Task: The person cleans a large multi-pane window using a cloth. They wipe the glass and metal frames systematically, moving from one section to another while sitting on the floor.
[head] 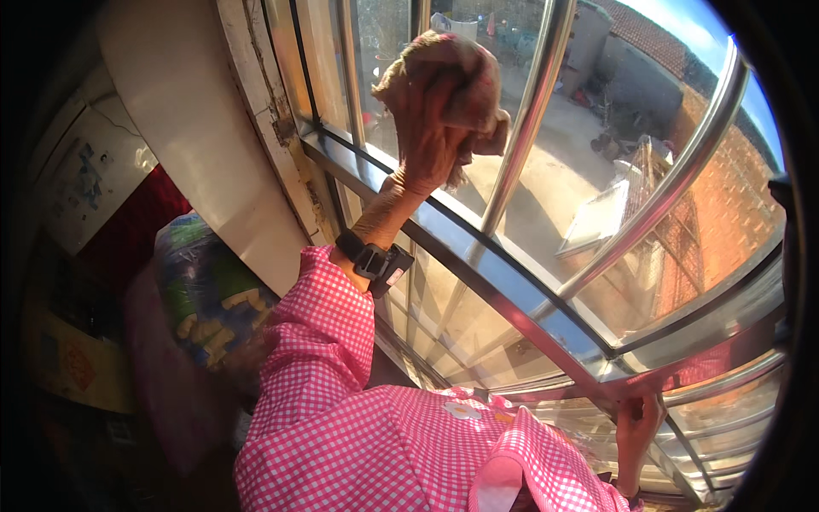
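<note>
My left hand (425,144) is raised, its fingers spread over a bunched, stained cloth (470,83). The cloth is against or just in front of the upper window pane (505,38); whether it touches the glass I cannot tell. Below that hand a shiny metal crossbar of the window frame (473,249) runs down to the right. At the lower right, my right hand (640,416) has its fingers curled at the frame's corner, partly hidden by it. A black strap with a small box (377,262) sits on my left wrist, above a pink checked sleeve (326,326).
Round metal bars (524,115) stand beyond the glass, with a sunlit yard (544,173) and a brick wall (742,198) outside. A worn window jamb (275,115) rises at left. Behind it are a pale panel (173,115) and a colourful plastic-wrapped bundle (211,288).
</note>
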Motion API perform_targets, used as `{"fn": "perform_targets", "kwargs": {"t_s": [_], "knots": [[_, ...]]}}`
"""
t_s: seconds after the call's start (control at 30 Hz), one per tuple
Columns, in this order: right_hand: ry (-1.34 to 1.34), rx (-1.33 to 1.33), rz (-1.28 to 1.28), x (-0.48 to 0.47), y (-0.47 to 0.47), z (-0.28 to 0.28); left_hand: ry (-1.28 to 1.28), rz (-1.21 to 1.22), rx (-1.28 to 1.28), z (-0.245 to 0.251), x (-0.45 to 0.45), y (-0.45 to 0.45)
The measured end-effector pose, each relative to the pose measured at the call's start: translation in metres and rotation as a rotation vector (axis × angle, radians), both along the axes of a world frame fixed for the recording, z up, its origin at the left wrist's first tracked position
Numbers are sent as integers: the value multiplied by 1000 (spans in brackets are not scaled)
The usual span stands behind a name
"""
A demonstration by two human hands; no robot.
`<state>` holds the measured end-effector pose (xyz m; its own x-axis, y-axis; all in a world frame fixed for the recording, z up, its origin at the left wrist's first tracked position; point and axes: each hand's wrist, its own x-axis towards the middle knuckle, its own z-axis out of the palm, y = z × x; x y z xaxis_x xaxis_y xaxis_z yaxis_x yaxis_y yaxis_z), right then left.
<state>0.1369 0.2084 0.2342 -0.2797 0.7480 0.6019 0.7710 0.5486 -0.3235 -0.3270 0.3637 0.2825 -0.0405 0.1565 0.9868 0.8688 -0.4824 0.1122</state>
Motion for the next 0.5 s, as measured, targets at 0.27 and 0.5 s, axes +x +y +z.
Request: {"fn": "perform_targets", "kwargs": {"t_s": [0.27, 0.5], "knots": [[88, -90, 42, -1, 1, 4, -869, -427, -167, 25, 47, -11], [175, -228, 135, -4, -3, 13, 514, -85, 149, -1, 172, -29]]}}
